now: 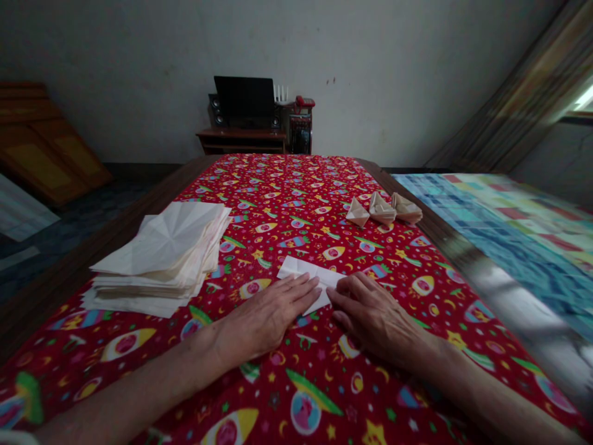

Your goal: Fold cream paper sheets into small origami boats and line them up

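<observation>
A folded white paper (309, 273) lies on the red patterned tablecloth (296, 204) in front of me. My left hand (266, 315) lies flat with its fingers stretched out, fingertips pressing on the paper's near left part. My right hand (370, 312) also lies flat, its fingertips touching the paper's right near edge. Neither hand grips anything. To the left sits a thick stack of creased white sheets (162, 256). Three folded paper pieces (384, 210) rest at the far right of the cloth.
The table's wooden edge (445, 238) runs along the right, with a checked multicoloured cloth (504, 228) beyond it. A low wooden stand with a dark screen (244, 102) and a red object stands against the far wall. Wooden panels (41, 148) lean at the left.
</observation>
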Tool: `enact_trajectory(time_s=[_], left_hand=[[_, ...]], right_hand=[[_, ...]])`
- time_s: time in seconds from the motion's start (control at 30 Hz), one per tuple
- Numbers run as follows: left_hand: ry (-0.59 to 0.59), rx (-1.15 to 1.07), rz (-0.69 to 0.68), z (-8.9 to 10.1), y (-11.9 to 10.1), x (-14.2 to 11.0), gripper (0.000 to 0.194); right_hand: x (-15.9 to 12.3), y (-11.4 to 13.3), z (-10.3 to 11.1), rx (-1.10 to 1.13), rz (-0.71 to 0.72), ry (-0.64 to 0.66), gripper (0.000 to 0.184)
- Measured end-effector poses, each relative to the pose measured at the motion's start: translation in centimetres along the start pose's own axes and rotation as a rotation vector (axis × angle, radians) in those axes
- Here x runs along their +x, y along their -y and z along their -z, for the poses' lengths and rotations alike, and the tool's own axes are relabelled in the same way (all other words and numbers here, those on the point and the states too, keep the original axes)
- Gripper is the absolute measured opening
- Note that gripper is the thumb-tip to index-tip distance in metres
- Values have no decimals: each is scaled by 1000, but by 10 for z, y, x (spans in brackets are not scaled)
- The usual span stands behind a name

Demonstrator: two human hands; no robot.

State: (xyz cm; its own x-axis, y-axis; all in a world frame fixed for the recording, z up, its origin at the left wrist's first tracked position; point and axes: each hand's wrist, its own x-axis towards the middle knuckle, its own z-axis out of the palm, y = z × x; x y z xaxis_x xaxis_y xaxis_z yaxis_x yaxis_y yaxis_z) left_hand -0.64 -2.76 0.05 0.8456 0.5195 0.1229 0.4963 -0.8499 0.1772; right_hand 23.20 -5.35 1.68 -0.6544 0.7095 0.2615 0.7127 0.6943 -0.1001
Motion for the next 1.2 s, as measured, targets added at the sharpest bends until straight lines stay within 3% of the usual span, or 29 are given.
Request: enact_trajectory(time_s=[0.4,0.63,0.77,1.0,1.2], left_hand=[[9,245,232,13,-5,-3,62],[26,100,31,11,-19,13,66],[69,65,58,14,-21,16,66],[8,164,130,10,-9,1,58],[6,213,221,18,-3,-6,57]], right_hand=[[-12,0,-2,-53,-70,-84,21],[-2,5,-7,-152,-118,-1,23],[1,4,-11,-230,-123,52,28],[-4,5,-7,-267,-129,38,28],[-7,8,-8,-300,-145,19,26]])
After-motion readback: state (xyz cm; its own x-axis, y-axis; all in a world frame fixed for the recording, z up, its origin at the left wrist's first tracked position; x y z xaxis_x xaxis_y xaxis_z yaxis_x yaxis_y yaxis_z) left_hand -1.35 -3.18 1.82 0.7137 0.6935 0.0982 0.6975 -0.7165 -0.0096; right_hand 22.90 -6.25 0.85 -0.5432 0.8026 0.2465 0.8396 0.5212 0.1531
